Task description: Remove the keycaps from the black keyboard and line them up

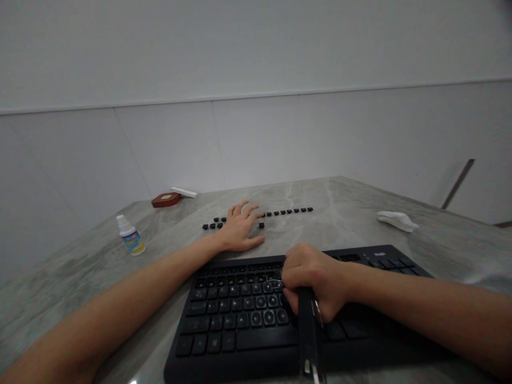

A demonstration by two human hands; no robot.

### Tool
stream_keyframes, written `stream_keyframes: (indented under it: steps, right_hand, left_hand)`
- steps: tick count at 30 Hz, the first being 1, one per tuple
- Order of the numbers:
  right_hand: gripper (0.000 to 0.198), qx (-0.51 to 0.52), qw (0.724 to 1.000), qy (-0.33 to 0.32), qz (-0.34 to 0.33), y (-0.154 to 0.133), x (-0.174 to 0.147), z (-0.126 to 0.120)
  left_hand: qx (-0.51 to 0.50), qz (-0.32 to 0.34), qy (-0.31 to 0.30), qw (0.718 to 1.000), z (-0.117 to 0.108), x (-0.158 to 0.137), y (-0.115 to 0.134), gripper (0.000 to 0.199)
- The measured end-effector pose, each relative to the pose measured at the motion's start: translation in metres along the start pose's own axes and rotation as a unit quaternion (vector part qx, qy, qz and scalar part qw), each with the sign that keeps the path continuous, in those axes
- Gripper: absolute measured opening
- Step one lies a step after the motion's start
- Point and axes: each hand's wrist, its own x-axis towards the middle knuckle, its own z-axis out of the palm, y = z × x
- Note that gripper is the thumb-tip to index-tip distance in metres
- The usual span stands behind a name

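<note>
My right hand (310, 272) is closed in a fist around a black-handled keycap puller (307, 333). Thin wire at the tool's far end reaches over the keys, and metal shows at its near end. Under that hand lies a black keyboard (266, 337); its top rows have bare switch sockets, while lower rows still carry keys. My left hand (240, 226) rests with fingers spread on the table beyond the keyboard, among loose black keycaps (283, 212) laid out in rows. The palm and fingers hide some of the keycaps.
On the grey marbled table (340, 229), a small white spray bottle (134, 240) stands at left. Behind it lie a dark red case (166, 200) and a white flat strip (184, 192). A crumpled white cloth (397, 221) lies at right. A pale wall (256, 144) rises behind.
</note>
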Motion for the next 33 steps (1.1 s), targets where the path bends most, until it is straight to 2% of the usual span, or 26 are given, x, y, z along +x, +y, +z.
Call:
stream_keyframes:
  steps: [2, 5, 11, 16, 27, 33]
  right_hand:
    - [0.014, -0.003, 1.000, 0.003, -0.002, 0.0005, -0.0003, 0.0003]
    - [0.013, -0.002, 1.000, 0.018, -0.012, 0.0021, -0.0010, 0.0017]
    - [0.012, -0.006, 1.000, 0.016, -0.015, 0.0045, -0.0019, 0.0035]
    - [0.013, 0.005, 0.999, 0.044, -0.023, 0.0038, -0.0016, 0.0038]
    - [0.012, 0.012, 0.999, 0.048, -0.023, 0.0034, -0.0024, 0.0036]
    - [0.012, -0.001, 0.999, 0.041, -0.017, 0.0040, -0.0028, 0.0039]
  left_hand:
    - [-0.031, -0.008, 0.010, 0.999, -0.0010, 0.0006, 0.0015, 0.075]
    - [-0.059, 0.001, 0.021, 0.998, -0.0025, 0.0012, 0.0039, 0.082]
    - [-0.060, 0.007, -0.003, 0.998, -0.0026, 0.0014, 0.0059, 0.083]
    - [-0.050, 0.006, -0.015, 0.999, -0.0023, 0.0017, 0.0061, 0.084]
    - [-0.004, -0.064, -0.033, 0.997, -0.0024, 0.0027, 0.0071, 0.081]
    - [-0.003, -0.063, -0.023, 0.998, -0.0007, 0.0029, 0.0058, 0.078]
